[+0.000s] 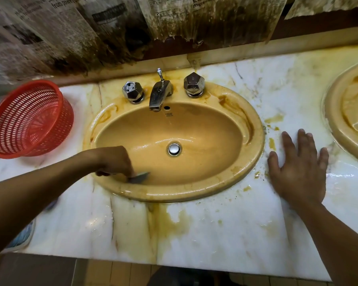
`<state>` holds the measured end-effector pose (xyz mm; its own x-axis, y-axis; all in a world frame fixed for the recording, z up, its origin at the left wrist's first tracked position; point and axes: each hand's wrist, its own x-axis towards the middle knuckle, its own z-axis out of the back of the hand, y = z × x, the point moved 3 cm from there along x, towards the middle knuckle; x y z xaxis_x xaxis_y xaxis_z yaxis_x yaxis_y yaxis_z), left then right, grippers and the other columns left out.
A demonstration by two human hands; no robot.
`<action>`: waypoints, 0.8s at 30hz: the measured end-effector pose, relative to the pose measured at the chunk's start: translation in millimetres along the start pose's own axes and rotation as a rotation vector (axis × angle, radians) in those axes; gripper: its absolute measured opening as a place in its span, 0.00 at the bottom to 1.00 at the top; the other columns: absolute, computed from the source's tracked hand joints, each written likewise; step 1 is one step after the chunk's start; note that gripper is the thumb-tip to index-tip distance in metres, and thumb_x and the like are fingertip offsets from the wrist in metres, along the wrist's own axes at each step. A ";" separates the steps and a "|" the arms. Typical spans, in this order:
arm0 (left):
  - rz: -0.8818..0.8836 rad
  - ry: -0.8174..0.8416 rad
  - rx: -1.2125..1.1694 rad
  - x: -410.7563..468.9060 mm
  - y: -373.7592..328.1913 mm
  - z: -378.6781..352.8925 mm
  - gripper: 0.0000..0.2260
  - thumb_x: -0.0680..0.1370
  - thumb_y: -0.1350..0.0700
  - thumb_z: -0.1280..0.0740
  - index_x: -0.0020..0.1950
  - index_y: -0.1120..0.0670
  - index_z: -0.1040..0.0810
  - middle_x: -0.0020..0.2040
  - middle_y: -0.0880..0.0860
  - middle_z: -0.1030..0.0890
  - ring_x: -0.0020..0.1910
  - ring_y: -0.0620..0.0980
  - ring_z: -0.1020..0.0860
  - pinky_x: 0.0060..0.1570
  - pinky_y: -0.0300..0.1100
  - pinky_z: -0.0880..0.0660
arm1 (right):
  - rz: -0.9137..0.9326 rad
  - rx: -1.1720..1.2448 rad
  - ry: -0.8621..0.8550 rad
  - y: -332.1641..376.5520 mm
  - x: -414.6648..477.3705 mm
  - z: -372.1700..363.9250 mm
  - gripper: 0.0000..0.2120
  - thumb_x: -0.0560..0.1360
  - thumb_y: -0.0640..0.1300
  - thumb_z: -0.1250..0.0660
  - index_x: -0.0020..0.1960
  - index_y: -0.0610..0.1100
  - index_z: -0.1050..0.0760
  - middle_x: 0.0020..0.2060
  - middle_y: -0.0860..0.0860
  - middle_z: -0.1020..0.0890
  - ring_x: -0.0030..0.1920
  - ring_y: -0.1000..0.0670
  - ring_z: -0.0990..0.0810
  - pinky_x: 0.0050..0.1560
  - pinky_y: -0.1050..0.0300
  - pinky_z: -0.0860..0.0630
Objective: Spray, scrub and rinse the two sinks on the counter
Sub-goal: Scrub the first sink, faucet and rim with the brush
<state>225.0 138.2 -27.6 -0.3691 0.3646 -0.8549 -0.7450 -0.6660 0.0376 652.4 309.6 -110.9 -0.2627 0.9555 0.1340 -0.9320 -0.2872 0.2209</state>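
Here the left hand (pixel 114 162) reaches into the sink (pixel 205 195) and works at the near-left wall of its bowl, just under the rim. Its fingers are curled down around a grey pad (pixel 140 176), which pokes out toward the bowl's middle. The pad is blurred, so I cannot tell whether it is sponge or scourer. The right hand (pixel 300 170) lies flat on the counter (pixel 215 234) just right of the sink, fingers straight and spread, holding nothing. It looks like a brace.

The pad is probably light, soft and soaked, so it should fold and skid if pinched by a corner. It is better held from above, fingers over its back, so the flat face bears on the glaze. The sink itself is fixed, hard and glossy, and it shines wet, so strokes will likely slide easily. Pressure matters more than speed.

Brown stains sit on the rim's left and right ledges and around the knobs (pixel 132 92) and tap (pixel 159 96) at the sink's back. Those spots probably need the firmest rubbing. The drain (pixel 174 149) lies at the bowl's centre. Ochre runoff marks the counter in front of and to the right of the sink.

The other sink (pixel 343 124) shows well to the right, partly out of view, with stains of its own. A red basket (pixel 29 118) sits tilted to the left of the sink.
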 end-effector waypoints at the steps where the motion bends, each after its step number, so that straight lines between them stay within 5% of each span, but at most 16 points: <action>1: 0.043 -0.091 0.123 1.6 17.0 8.7 0.11 0.77 0.52 0.27 0.52 0.59 0.14 0.31 0.52 0.22 0.25 0.50 0.27 0.26 0.39 0.30 | 0.001 0.000 -0.003 -0.1 0.1 0.0 0.32 0.81 0.60 0.50 0.81 0.47 0.40 0.81 0.41 0.41 0.82 0.43 0.47 0.80 0.34 0.50; 4: 0.153 -0.408 0.455 1.6 50.3 35.1 0.17 0.80 0.39 0.34 0.53 0.52 0.18 0.46 0.54 0.18 0.41 0.54 0.19 0.39 0.45 0.21 | 0.004 -0.007 -0.005 -0.2 -0.3 -0.2 0.32 0.82 0.60 0.49 0.81 0.46 0.40 0.81 0.41 0.41 0.82 0.43 0.47 0.79 0.34 0.50; 7: 0.074 -0.633 0.772 -2.1 42.7 43.9 0.08 0.81 0.50 0.37 0.52 0.51 0.19 0.42 0.51 0.22 0.39 0.55 0.21 0.35 0.45 0.21 | 0.008 -0.008 -0.018 -0.3 0.0 -0.3 0.32 0.82 0.59 0.49 0.81 0.46 0.39 0.81 0.40 0.41 0.82 0.43 0.47 0.79 0.34 0.50; 13: -0.013 -0.316 0.675 19.9 30.0 19.4 0.11 0.81 0.45 0.35 0.62 0.42 0.19 0.58 0.48 0.20 0.54 0.49 0.20 0.45 0.42 0.23 | 0.010 -0.005 -0.038 0.0 -0.3 -0.9 0.31 0.82 0.59 0.48 0.81 0.46 0.39 0.81 0.40 0.40 0.82 0.42 0.46 0.79 0.34 0.49; 19: -0.047 -0.754 0.879 27.5 20.6 51.3 0.11 0.84 0.49 0.40 0.60 0.46 0.20 0.50 0.49 0.19 0.46 0.52 0.17 0.37 0.44 0.22 | 0.011 -0.021 -0.047 0.1 0.5 -1.4 0.31 0.81 0.58 0.47 0.81 0.46 0.38 0.81 0.40 0.40 0.82 0.42 0.45 0.79 0.35 0.49; 24: -0.030 -0.352 0.587 51.9 16.5 19.0 0.11 0.80 0.45 0.33 0.60 0.43 0.17 0.58 0.49 0.19 0.55 0.51 0.21 0.49 0.44 0.22 | 0.014 -0.019 -0.048 0.2 0.8 0.1 0.31 0.81 0.58 0.47 0.81 0.45 0.38 0.81 0.40 0.40 0.82 0.42 0.45 0.79 0.35 0.48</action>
<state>183.1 158.5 -61.5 -0.4282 0.6331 -0.6448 -0.8989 -0.2257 0.3754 652.0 310.4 -110.7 -0.2639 0.9470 0.1833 -0.9331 -0.2988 0.2003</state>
